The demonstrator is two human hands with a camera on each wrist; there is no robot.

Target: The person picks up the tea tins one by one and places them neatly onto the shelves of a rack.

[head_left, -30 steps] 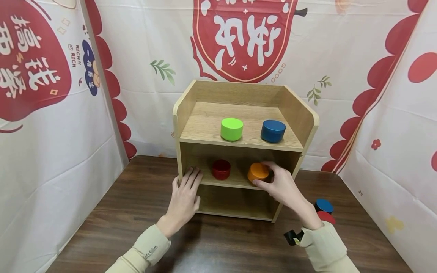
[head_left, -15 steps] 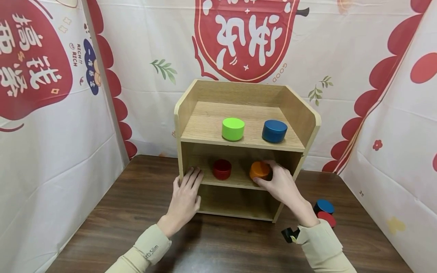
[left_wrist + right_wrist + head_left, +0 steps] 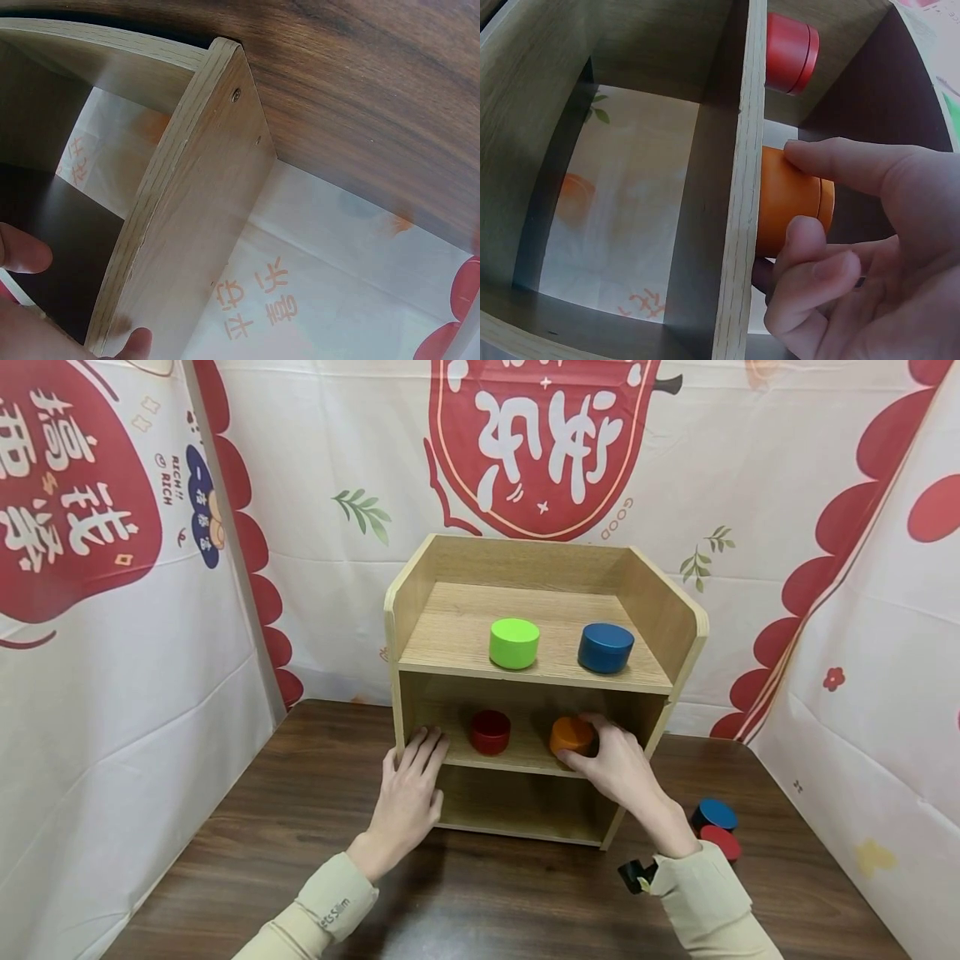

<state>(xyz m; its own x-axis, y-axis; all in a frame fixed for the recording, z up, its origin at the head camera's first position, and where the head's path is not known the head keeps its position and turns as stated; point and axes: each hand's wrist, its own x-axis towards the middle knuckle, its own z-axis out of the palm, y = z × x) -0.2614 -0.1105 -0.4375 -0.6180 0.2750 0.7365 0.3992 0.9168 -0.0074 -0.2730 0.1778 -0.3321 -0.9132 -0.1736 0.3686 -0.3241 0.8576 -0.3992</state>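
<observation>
In the head view my right hand (image 3: 618, 768) pinches an orange round tin (image 3: 570, 736) between thumb and fingers at the right part of the middle shelf. The right wrist view shows the orange tin (image 3: 787, 202) standing on the shelf board. To its left stands a dark red round tin (image 3: 491, 732), apart from both hands. My left hand (image 3: 405, 797) rests at the left end of the middle shelf, its fingers straight. In the left wrist view, fingers (image 3: 139, 345) lie on both sides of the wooden side panel (image 3: 195, 202).
A light wooden shelf unit (image 3: 528, 552) stands on the dark table (image 3: 300, 827). On its top sit a green tin (image 3: 513, 643) and a blue tin (image 3: 605, 648). A blue-topped tin (image 3: 714, 815) and a red-topped one (image 3: 722, 842) stand right of the unit, beside my right forearm.
The orange tin has slid slightly deeper onto the middle shelf with my right hand. My left hand stays in place at the left panel.
</observation>
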